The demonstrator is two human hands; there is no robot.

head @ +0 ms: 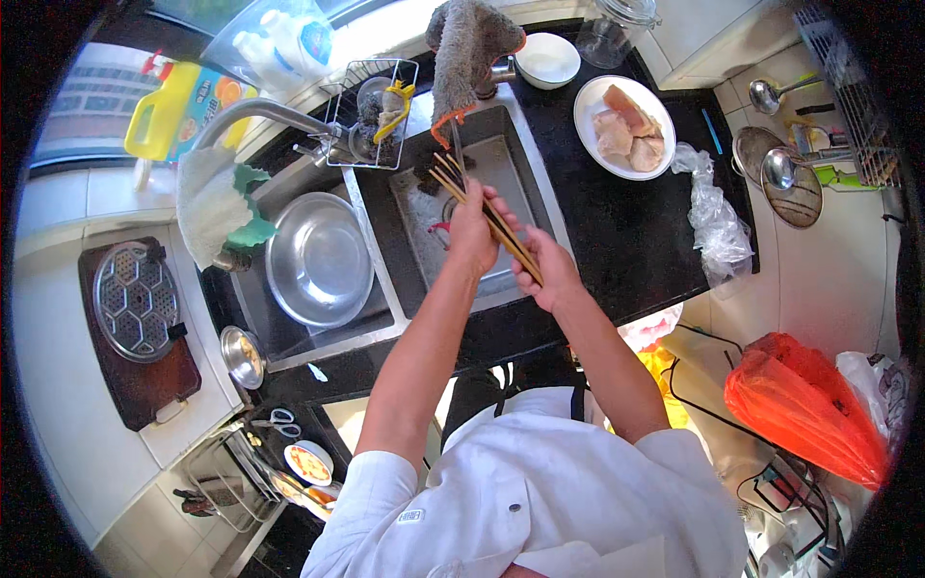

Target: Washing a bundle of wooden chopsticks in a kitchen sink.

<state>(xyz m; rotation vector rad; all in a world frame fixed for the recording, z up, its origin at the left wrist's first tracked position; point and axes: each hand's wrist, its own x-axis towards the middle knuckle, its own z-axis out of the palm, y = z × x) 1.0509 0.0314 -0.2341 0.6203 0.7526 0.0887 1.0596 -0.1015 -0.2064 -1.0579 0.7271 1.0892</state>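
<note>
Both my hands are on a bundle of chopsticks (508, 237), slanted over the right basin of a double sink (426, 285). My left hand (475, 235) grips it partway along, and the far tips fan out beyond the fingers. Around the near end, my right hand (555, 269) is closed. Just past the tips hangs a grey cloth (462, 58) with orange edging, draped over a faucet; a thin streak below it looks like running water. Something small and red (439, 227) lies in the basin, partly hidden by my left hand.
A metal bowl (321, 256) occupies the left basin. Behind the sink stands a wire rack (397, 155) with scrubbers. On the right counter are a white bowl (547, 61), a plate (585, 144) of raw meat and a crumpled plastic bag (712, 217). A curved faucet (253, 108) arches at left.
</note>
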